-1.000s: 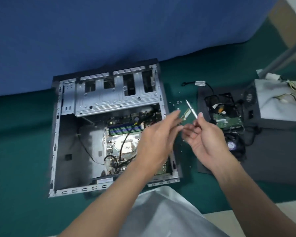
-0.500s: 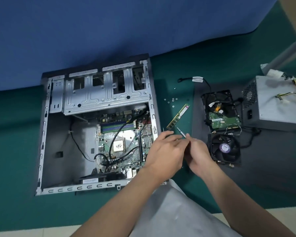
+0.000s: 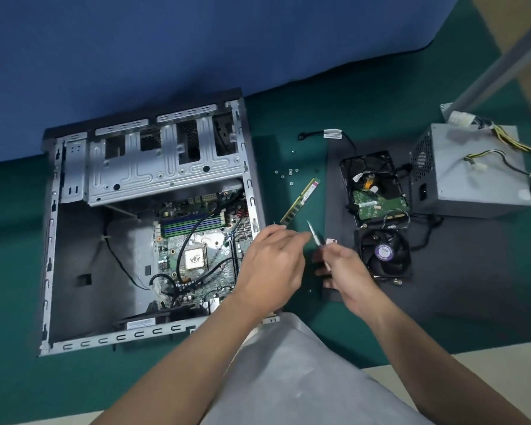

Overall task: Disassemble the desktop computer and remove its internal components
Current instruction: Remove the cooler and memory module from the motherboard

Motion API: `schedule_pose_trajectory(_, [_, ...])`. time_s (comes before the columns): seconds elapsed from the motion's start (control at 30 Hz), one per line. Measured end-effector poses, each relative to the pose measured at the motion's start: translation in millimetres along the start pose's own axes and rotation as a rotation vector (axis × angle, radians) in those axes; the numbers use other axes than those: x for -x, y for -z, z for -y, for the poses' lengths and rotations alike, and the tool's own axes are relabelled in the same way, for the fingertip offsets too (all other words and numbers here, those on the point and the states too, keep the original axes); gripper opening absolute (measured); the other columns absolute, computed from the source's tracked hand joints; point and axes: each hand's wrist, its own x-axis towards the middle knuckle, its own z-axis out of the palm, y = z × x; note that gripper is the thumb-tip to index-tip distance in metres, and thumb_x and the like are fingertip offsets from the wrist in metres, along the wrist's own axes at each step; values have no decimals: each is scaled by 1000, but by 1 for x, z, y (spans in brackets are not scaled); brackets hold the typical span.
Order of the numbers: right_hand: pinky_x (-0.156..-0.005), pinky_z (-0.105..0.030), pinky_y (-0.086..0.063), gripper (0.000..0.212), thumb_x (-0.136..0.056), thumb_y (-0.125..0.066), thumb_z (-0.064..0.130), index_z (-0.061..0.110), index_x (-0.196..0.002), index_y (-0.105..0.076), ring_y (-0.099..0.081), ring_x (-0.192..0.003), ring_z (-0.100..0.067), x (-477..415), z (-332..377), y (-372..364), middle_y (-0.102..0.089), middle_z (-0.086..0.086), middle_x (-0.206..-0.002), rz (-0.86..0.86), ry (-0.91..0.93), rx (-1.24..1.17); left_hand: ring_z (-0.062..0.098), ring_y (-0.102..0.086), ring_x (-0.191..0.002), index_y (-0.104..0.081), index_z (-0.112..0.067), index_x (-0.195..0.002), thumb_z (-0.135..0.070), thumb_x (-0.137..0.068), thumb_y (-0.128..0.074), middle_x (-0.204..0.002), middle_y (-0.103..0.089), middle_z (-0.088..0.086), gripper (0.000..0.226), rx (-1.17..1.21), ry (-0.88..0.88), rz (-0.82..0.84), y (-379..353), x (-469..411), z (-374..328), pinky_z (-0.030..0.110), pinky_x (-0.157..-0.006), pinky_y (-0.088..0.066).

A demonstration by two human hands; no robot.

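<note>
The open computer case (image 3: 52, 240) lies on its side on the green mat, with the motherboard (image 3: 196, 250) and black cables still inside. My right hand (image 3: 345, 268) grips a small screwdriver (image 3: 314, 236), tip pointing up and left, just right of the case. My left hand (image 3: 273, 265) hovers over the case's right wall, its fingers stretched toward the screwdriver shaft. The thumb is hidden, so I cannot tell whether it pinches anything. A RAM stick (image 3: 301, 200) lies on the mat just beyond both hands.
On a dark sheet (image 3: 472, 271) to the right lie a hard drive (image 3: 374, 185), a cooling fan (image 3: 383, 253) and a grey power supply (image 3: 472, 170) with loose wires. Several small screws (image 3: 285, 174) and a black cable (image 3: 331, 134) lie between case and sheet. A blue cloth wall stands behind.
Both hands have come down from over the mat to beside the case's right wall. They were pressed together half a second ago and are now slightly apart. The screwdriver stays in my right hand.
</note>
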Motion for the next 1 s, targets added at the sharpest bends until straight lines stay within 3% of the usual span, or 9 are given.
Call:
schedule_pose_trajectory(0.23, [-66,-28,-44,19,-92,-58,24,21,-74,-61,-60,-75,-24,7,-44,-31,-70,-2,-77,-257,194,448,18,-53,-123,-58,-3,-129,-10,-90,-60,-122,-66,8,40,-18,30,52,12,13,8,25,-117,-17])
schedule_pose_trajectory(0.4, [-68,-32,-47,14,-97,-49,18,17,-89,-61,-63,-76,-26,8,-41,-43,-69,-2,-79,-247,301,357,14,-34,-139,-40,-8,-145,-23,-99,-51,-142,-51,7,50,-7,3,93,24,29,16,23,-116,-17])
schedule_pose_trajectory(0.47, [-65,-30,-48,13,-99,-45,19,19,-97,-58,-64,-65,-15,13,-30,-40,-68,4,-74,-247,382,325,6,-20,-145,-27,-16,-152,-38,-102,-40,-152,-37,1,56,-4,70,100,29,41,23,24,-114,-22])
schedule_pose_trajectory(0.53, [-62,-27,-44,11,-100,-43,18,20,-99,-53,-61,-57,-8,22,-16,-37,-66,9,-73,-245,483,349,0,-11,-145,-18,-22,-154,-46,-103,-30,-158,-24,-6,58,8,139,99,34,57,32,21,-114,-16])
schedule_pose_trajectory(0.6, [-71,-29,-42,12,-99,-42,12,21,-102,-48,-61,-72,-14,35,-1,-37,-63,12,-82,-230,585,411,4,-25,-142,-22,-22,-153,-46,-102,-30,-156,-28,-6,57,-5,204,110,41,77,43,21,-114,-18])
schedule_pose_trajectory(0.7, [-73,-30,-37,16,-99,-41,9,17,-111,-47,-54,-85,-20,61,15,-48,-61,4,-92,-195,706,526,20,-58,-114,-47,-18,-138,-50,-101,-23,-130,-61,4,55,-101,258,141,55,108,58,34,-97,-44])
schedule_pose_trajectory(0.83, [-75,-34,-40,30,-101,-36,12,13,-129,-45,-52,-85,-18,104,18,-79,-56,0,-95,-166,820,587,23,-62,-99,-58,-17,-123,-52,-100,-21,-108,-69,2,57,-150,229,96,73,156,83,37,-89,-45])
schedule_pose_trajectory(0.9, [-66,-32,-38,23,-101,-37,17,22,-122,-47,-50,-71,-4,126,7,-99,-54,6,-84,-160,815,508,24,-60,-102,-56,-15,-124,-48,-100,-29,-111,-67,2,49,-141,239,56,79,183,98,38,-93,-44])
schedule_pose_trajectory(1.0, [-57,-23,-35,9,-101,-40,28,27,-105,-48,-47,-59,1,153,-22,-133,-53,10,-74,-201,796,418,24,-50,-127,-49,-12,-139,-37,-100,-42,-138,-54,6,46,-130,263,11,86,218,117,37,-110,-32])
